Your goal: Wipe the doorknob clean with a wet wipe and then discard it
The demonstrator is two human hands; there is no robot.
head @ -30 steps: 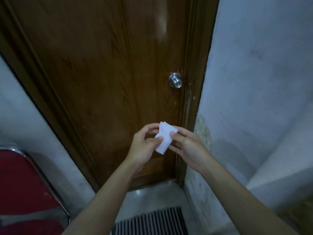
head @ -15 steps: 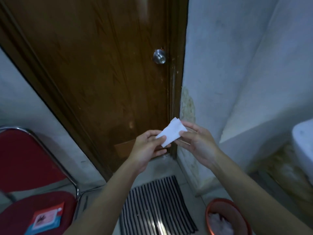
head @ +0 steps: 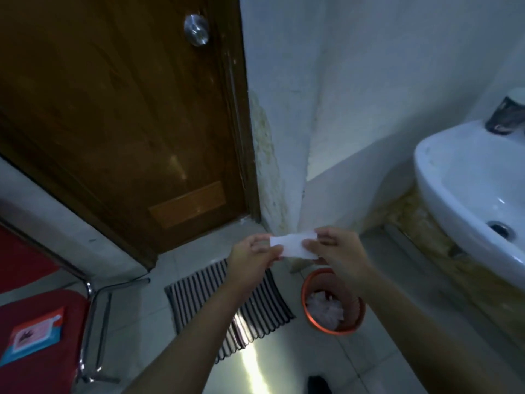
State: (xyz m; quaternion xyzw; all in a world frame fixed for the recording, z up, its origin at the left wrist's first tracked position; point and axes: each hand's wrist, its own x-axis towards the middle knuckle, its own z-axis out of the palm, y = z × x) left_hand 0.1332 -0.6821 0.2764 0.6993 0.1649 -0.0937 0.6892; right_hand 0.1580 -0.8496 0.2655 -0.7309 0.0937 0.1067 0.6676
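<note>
A folded white wet wipe [head: 294, 245] is held flat between both hands in the middle of the view. My left hand [head: 252, 258] pinches its left end and my right hand [head: 336, 248] pinches its right end. The round metal doorknob [head: 196, 29] sits high up on the brown wooden door [head: 122, 115], far above the hands. Just below and in front of the hands stands an orange waste bin [head: 332, 302] on the floor, with crumpled white paper inside.
A white washbasin [head: 466, 189] juts out at the right with a dark cup [head: 507, 115] on its rim. A striped mat [head: 227, 302] lies before the door. A red chair [head: 37, 322] at the left carries a wipes packet [head: 34, 334].
The view has tilted down and to the right; the bin, basin and chair seat came into sight. Both hands still hold the wipe, now lower and stretched out flat above the bin.
</note>
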